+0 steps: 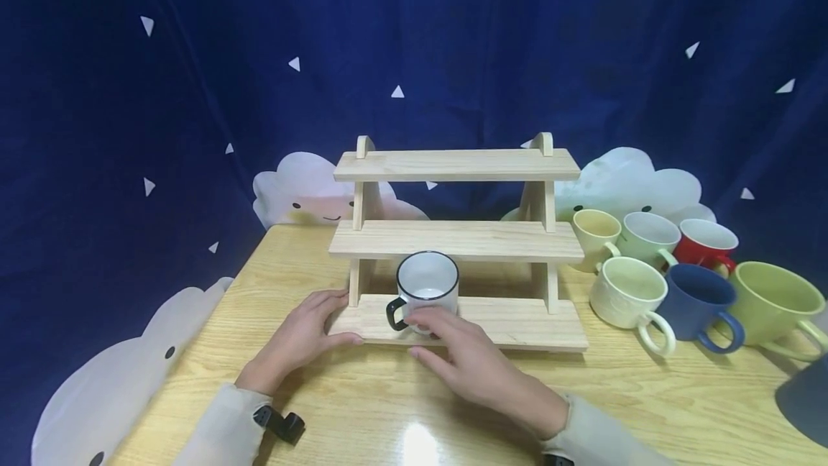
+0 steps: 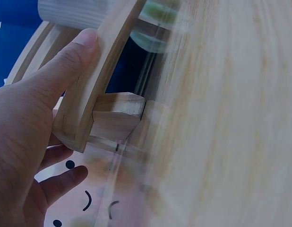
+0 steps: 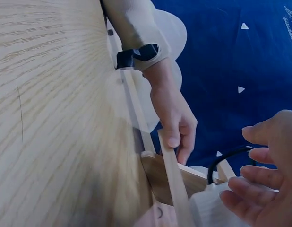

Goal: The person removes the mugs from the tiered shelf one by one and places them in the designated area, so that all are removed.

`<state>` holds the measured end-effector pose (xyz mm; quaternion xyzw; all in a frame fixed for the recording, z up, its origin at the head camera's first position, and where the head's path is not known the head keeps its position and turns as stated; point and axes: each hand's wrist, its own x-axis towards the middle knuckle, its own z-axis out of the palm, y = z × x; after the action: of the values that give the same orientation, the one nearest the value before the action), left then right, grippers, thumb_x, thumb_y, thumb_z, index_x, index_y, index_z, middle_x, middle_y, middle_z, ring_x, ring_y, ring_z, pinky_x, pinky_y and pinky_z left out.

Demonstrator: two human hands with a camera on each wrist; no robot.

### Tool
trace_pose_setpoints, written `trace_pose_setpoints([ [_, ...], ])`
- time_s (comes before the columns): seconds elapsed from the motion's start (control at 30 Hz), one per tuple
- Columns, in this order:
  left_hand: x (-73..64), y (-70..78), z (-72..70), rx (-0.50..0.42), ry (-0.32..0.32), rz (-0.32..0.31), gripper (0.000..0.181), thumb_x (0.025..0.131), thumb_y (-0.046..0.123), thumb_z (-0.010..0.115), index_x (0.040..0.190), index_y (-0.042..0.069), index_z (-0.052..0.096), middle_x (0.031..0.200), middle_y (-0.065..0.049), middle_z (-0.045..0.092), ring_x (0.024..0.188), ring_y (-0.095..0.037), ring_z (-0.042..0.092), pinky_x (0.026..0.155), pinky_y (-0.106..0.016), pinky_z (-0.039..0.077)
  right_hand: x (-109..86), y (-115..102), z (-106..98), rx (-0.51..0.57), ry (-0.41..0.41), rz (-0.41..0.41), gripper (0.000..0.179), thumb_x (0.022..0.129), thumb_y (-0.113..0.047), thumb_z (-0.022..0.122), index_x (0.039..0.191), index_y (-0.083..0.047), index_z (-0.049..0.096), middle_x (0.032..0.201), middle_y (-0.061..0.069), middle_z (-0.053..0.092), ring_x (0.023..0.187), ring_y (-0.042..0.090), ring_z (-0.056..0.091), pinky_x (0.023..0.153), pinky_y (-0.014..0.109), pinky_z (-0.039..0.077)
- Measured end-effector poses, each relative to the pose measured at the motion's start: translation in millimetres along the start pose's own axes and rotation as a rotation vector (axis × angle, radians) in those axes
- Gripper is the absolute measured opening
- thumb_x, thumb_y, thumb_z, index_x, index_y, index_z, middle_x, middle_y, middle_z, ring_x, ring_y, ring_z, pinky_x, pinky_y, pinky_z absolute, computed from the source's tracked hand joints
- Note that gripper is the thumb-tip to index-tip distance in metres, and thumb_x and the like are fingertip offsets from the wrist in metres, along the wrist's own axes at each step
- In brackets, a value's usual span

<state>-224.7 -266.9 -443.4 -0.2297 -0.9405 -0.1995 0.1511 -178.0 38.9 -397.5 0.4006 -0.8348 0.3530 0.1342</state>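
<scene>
A white enamel mug point(image 1: 427, 280) with a black rim and black handle stands upright on the lowest board of a three-tier wooden display shelf point(image 1: 517, 323). Its handle points toward the front left. My right hand point(image 1: 472, 365) is at the front of the mug, fingers loosely bent and overlapping its lower side; in the right wrist view the thumb is apart from the fingers, beside the mug's wall point(image 3: 214, 208). With my left hand point(image 1: 297, 336) I hold the left end of the lowest board, thumb point(image 2: 70, 59) on one face and fingers around the far edge.
To the right of the shelf several mugs stand grouped on the wooden table point(image 1: 362, 408): yellow point(image 1: 595, 232), pale green point(image 1: 649, 236), red point(image 1: 705, 247), cream point(image 1: 627, 293), blue point(image 1: 698, 300) and olive green point(image 1: 773, 304). A dark grey object point(image 1: 808, 405) sits at the right edge. A blue curtain point(image 1: 414, 42) hangs behind.
</scene>
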Motion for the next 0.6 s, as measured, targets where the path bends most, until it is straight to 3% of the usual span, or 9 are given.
trace_pose_setpoints([
  [0.2, 0.5, 0.6, -0.1, -0.003, 0.003, 0.005, 0.081, 0.074, 0.066, 0.072, 0.13, 0.008, 0.062, 0.135, -0.009, 0.057, 0.126, -0.03, 0.051, 0.107, -0.048, 0.041, 7.4, -2.6, 10.5, -0.012, -0.018, -0.004, 0.04, 0.094, -0.031, 0.067, 0.129, -0.014, 0.059, 0.135, 0.001, 0.057, 0.111, 0.015, 0.061, 0.096, 0.033, 0.052],
  [0.4, 1.1, 1.2, -0.4, -0.002, 0.01, 0.011, 0.08, 0.073, 0.065, 0.073, 0.129, 0.008, 0.063, 0.135, -0.009, 0.057, 0.125, -0.03, 0.051, 0.106, -0.048, 0.042, 13.5, -7.1, 15.9, 0.004, -0.058, 0.008, 0.038, 0.095, -0.033, 0.064, 0.128, -0.016, 0.06, 0.132, 0.0, 0.059, 0.104, 0.014, 0.064, 0.093, 0.037, 0.053],
  [0.6, 1.4, 0.4, 0.0, -0.002, 0.019, 0.009, 0.08, 0.072, 0.065, 0.073, 0.128, 0.008, 0.064, 0.134, -0.008, 0.058, 0.124, -0.029, 0.052, 0.105, -0.048, 0.043, 19.6, -7.6, 20.7, 0.05, -0.068, 0.008, 0.034, 0.096, -0.033, 0.063, 0.126, -0.016, 0.06, 0.121, -0.004, 0.062, 0.099, 0.012, 0.063, 0.088, 0.03, 0.054],
])
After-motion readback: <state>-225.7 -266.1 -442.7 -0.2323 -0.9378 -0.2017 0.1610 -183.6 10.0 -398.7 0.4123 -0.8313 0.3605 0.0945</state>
